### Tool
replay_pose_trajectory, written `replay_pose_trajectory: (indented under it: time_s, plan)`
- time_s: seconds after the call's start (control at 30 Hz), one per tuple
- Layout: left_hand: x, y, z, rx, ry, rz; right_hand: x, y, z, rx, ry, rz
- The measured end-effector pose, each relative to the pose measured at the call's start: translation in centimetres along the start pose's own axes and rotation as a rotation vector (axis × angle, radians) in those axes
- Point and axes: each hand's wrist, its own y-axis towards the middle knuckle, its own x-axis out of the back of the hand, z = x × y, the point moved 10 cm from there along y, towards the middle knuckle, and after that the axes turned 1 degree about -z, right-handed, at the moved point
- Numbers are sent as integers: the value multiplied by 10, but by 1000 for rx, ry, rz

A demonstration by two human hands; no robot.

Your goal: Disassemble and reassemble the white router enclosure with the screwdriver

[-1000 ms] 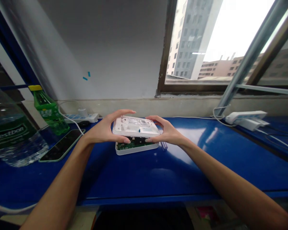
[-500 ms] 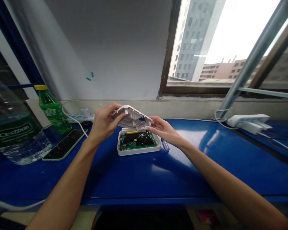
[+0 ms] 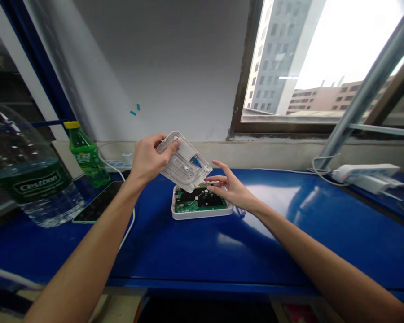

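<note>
You've got the white plastic cover [image 3: 180, 168] off, pinched in yr L hand [image 3: 150, 159], w/ the green PCB [image 3: 188, 207] seated in the white base [image 3: 202, 216] on the blue desk [image 3: 205, 255]; can't tell if yr R hand [image 3: 234, 190], nr base rear, grips anything.

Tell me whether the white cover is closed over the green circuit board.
No, the left hand holds the white cover tilted up, and the green circuit board shows below.
</note>
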Motion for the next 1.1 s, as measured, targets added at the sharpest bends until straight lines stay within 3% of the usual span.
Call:
replay_pose_trajectory:
  time_s: [0.1, 0.3, 0.37, 0.47, 0.63, 0.87, 1.1]
  plan:
    - [-2, 4, 13, 78, 83, 4, -5, 3, -2, 9, 15, 0]
    - [-21, -12, 71, 374, -51, 116, -6, 16, -6, 41, -183, -28]
    - [-24, -18, 85, 421, -101, 152, -7, 21, 2, 77, -321, -42]
    - [-26, -28, 98, 491, -190, 184, -9, 23, 29, 207, -523, -163]
    - [-27, -39, 100, 555, -294, 161, -27, 22, 54, 338, -648, -240]
    - [-34, -47, 93, 597, -380, 141, -22, 27, 46, 328, -497, -268]
    - [-50, -57, 89, 671, -481, 152, -15, 22, 43, 352, -509, -325]
